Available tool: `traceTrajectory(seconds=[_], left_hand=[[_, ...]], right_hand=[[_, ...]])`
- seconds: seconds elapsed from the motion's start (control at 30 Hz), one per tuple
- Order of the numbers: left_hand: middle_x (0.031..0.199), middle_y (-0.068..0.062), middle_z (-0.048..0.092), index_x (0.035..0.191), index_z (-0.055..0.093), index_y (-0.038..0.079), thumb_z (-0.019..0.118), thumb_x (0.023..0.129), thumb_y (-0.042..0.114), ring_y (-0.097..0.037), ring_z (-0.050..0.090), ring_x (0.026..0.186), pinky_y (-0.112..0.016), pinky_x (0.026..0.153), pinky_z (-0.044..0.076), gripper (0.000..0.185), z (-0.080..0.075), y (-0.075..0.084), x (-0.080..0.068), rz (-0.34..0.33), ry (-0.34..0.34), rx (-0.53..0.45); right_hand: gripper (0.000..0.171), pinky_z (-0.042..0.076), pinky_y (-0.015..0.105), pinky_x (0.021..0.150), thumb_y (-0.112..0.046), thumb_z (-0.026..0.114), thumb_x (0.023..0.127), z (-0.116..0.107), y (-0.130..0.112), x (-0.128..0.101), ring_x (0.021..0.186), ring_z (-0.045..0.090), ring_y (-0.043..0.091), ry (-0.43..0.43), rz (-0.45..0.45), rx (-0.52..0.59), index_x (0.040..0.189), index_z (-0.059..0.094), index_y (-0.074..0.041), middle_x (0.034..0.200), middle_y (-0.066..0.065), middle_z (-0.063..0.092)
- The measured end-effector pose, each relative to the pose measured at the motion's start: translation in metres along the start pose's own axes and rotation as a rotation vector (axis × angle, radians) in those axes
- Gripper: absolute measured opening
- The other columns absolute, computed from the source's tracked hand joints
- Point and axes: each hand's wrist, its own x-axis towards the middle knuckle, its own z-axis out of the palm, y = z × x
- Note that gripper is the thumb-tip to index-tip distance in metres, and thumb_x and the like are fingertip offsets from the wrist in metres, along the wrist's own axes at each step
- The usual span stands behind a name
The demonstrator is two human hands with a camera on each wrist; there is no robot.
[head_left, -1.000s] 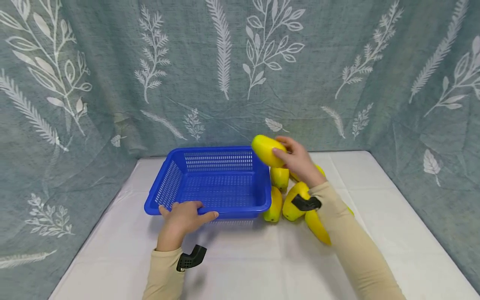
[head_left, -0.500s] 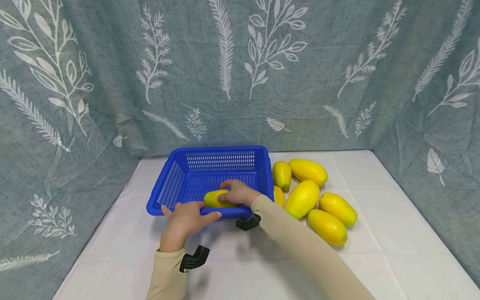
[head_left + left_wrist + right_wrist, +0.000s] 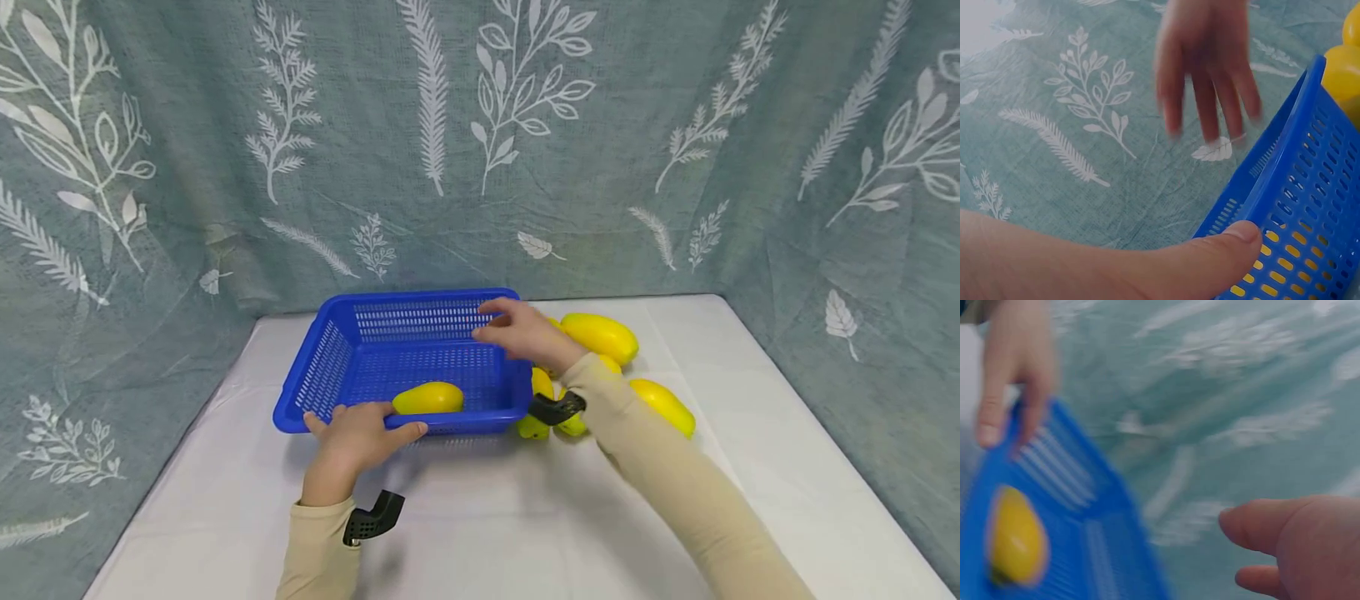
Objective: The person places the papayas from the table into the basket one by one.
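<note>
A blue slotted basket [image 3: 420, 319] stands on the white table. One yellow mango [image 3: 427, 398] lies inside it by the front wall. My left hand [image 3: 360, 429] grips the basket's front rim, the thumb [image 3: 1222, 262] against the wall [image 3: 1300, 206]. My right hand [image 3: 517, 332] hovers empty with relaxed fingers over the basket's far right corner; the left wrist view shows its spread fingers [image 3: 1207, 69]. The right wrist view is blurred and shows the basket [image 3: 1091, 550], the mango [image 3: 1015, 540] and my left hand [image 3: 1016, 362].
Several more yellow mangoes lie on the table right of the basket, one at the back [image 3: 600, 336] and one nearer [image 3: 663, 404], partly hidden by my right forearm. A teal leaf-print curtain [image 3: 450, 167] closes the back and sides. White cloth [image 3: 487, 517] covers the table.
My right hand carried a mango from the pile into the basket, let it go by the front wall, and has lifted back toward the right. My left hand stayed on the rim.
</note>
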Motion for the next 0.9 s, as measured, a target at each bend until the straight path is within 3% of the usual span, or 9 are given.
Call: traceTrajectory(seconds=[0.1,0.2,0.4,0.6,0.9], left_hand=[[0.146,-0.026,0.056,0.144,0.057,0.004,0.061,0.091,0.065,-0.069,0.031,0.139,-0.09,0.106,0.0,0.08,-0.002,-0.001,0.001,0.005,-0.002,0.004],[0.148,-0.027,0.053,0.146,0.055,0.004,0.06,0.092,0.065,-0.07,0.027,0.14,-0.09,0.105,-0.001,0.081,-0.002,-0.001,0.002,0.004,-0.009,0.004],[0.148,-0.03,0.051,0.146,0.054,0.003,0.058,0.091,0.069,-0.072,0.024,0.14,-0.091,0.104,0.0,0.087,-0.001,0.0,0.004,0.013,-0.029,0.01],[0.147,-0.03,0.052,0.144,0.055,0.0,0.057,0.091,0.07,-0.073,0.023,0.139,-0.091,0.103,0.001,0.088,-0.003,-0.004,0.001,0.01,-0.028,0.022],[0.148,-0.03,0.052,0.145,0.053,0.0,0.057,0.091,0.07,-0.072,0.025,0.139,-0.091,0.104,0.002,0.089,-0.002,0.001,0.002,0.013,-0.038,0.025]], right_hand=[[0.057,0.055,0.051,0.102,-0.029,0.061,0.102,-0.054,0.008,-0.024,0.131,0.058,0.04,0.057,0.026,0.026,0.153,0.044,-0.01,0.147,0.022,0.055],[0.06,0.049,0.057,0.108,-0.032,0.057,0.104,-0.098,0.033,-0.051,0.137,0.052,0.042,0.083,0.073,0.011,0.156,0.037,-0.01,0.153,0.024,0.047],[0.069,0.048,0.059,0.109,-0.038,0.05,0.107,-0.149,0.113,-0.101,0.14,0.045,0.049,0.113,0.199,0.007,0.161,0.023,-0.004,0.158,0.03,0.037],[0.073,0.051,0.054,0.107,-0.043,0.046,0.107,-0.157,0.167,-0.124,0.139,0.045,0.05,0.143,0.277,0.03,0.161,0.02,-0.001,0.161,0.032,0.031],[0.074,0.053,0.054,0.103,-0.044,0.049,0.106,-0.141,0.189,-0.123,0.137,0.047,0.05,0.098,0.319,0.048,0.16,0.023,-0.001,0.16,0.031,0.033]])
